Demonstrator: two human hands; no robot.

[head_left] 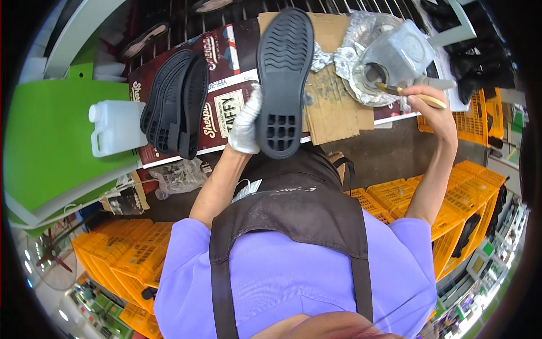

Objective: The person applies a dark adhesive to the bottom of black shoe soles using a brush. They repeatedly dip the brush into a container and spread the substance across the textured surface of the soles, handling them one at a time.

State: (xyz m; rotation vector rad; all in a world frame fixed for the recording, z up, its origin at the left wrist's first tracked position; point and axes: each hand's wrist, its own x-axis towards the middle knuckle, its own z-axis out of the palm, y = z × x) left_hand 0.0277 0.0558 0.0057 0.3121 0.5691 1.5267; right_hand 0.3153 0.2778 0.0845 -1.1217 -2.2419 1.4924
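A black rubber shoe sole (287, 85) is held up over the bench by my left hand (247, 123), which wears a white glove and grips the sole's left edge. The heel end, with its grid of square hollows, points toward me. In my bare right hand (432, 107) is a brush (420, 99) with a pale wooden handle. Its bristle end is at the mouth of a translucent plastic container (403, 51), which lies tilted on crumpled foil (353, 73). More black soles (178, 101) stand side by side to the left.
Stained cardboard (333, 113) lies under the sole and foil. A white jug (118, 127) sits on the left, beside a green surface (51, 135). Metal bars (237, 11) run along the far side. Orange crates (451, 189) are stacked on both sides of me.
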